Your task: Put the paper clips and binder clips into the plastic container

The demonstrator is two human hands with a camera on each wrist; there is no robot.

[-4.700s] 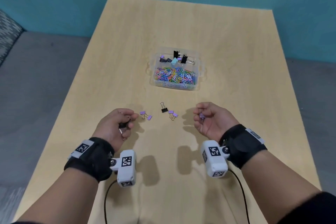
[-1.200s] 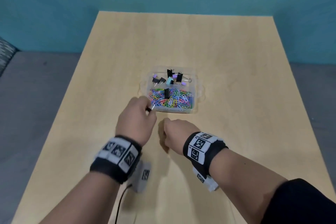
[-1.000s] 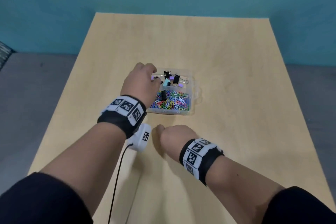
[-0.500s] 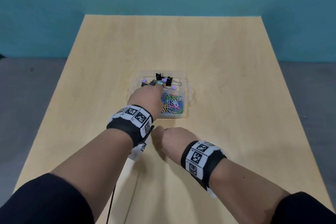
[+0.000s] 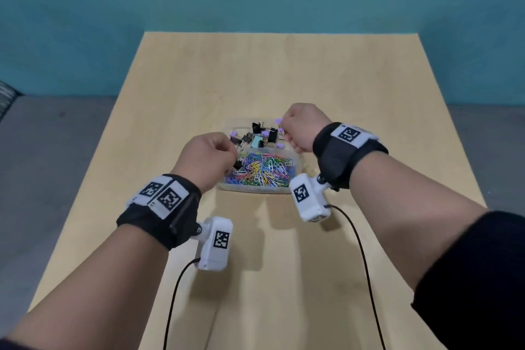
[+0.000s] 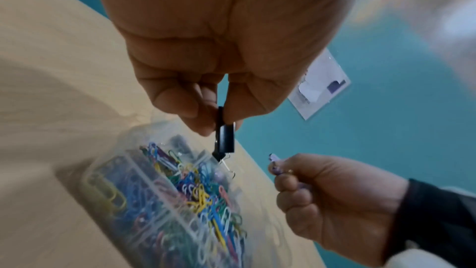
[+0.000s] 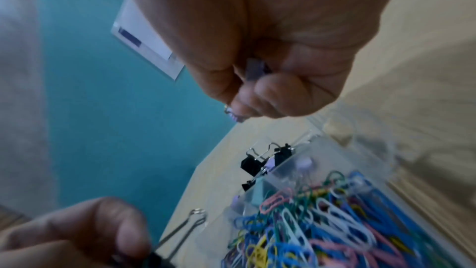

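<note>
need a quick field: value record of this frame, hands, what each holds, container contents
left hand: pinches a black binder clip over the container's near compartment
right hand: grips purple binder clips over the far compartment
plastic container: clear, two compartments, on the wooden table
near compartment: coloured paper clips
far compartment: black, purple and one teal binder clip
loose clips on the table: none visible in the head view

One clear container (image 5: 257, 189), two hands — paper clips (image 5: 262, 169) too many to count.
</note>
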